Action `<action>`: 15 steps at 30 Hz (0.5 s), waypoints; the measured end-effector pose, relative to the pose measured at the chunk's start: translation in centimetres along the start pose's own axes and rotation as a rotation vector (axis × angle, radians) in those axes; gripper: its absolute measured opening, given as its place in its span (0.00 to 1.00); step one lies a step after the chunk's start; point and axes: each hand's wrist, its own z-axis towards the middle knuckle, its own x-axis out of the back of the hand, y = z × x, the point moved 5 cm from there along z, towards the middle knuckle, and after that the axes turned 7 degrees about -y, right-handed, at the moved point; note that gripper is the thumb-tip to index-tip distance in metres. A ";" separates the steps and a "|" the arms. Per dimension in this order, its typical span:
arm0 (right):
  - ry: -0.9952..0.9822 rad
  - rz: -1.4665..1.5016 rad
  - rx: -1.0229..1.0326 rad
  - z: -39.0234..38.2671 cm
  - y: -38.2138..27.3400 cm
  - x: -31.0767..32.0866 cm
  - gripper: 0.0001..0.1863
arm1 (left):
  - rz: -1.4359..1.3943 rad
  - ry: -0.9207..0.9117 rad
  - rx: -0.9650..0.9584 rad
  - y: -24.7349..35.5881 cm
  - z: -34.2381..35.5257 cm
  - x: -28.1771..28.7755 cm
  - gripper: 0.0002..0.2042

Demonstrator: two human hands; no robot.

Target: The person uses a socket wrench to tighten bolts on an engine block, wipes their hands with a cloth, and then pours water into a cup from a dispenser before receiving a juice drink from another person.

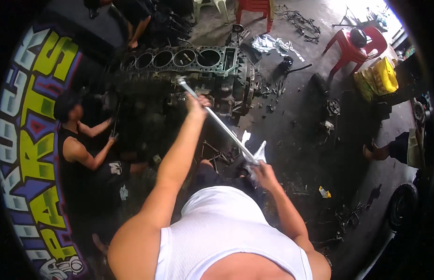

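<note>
You're seemingly wiping the metal bar (226, 129) with the rag (260, 151), left hand (197, 103) and right hand (265, 175) clamping it; next needs steady support.

Long silver bar (225, 129), slanted through left hand (197, 104) and right hand (264, 174), white cloth (260, 153) near its lower end.

Can't see the low end of the long bar (222, 125), right hand (265, 176) covers it. White chair (222, 9) gets chopped up top.

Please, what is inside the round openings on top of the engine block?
On the engine block, one opening shows small pale pieces; the others look mostly dark. Their bottoms cannot be made out in shadow.
</note>
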 end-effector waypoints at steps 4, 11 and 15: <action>0.227 -0.078 0.031 1.7 3.8 8.5 0.08 | -0.124 0.104 -0.254 7.9 -0.3 5.0 0.29; 0.442 -0.233 0.593 18.9 -22.9 15.9 0.17 | -0.035 0.167 -0.370 10.0 -3.0 4.9 0.28; 0.267 -0.020 0.645 29.7 -36.6 12.2 0.24 | -0.052 0.122 -0.304 8.7 -0.9 5.4 0.28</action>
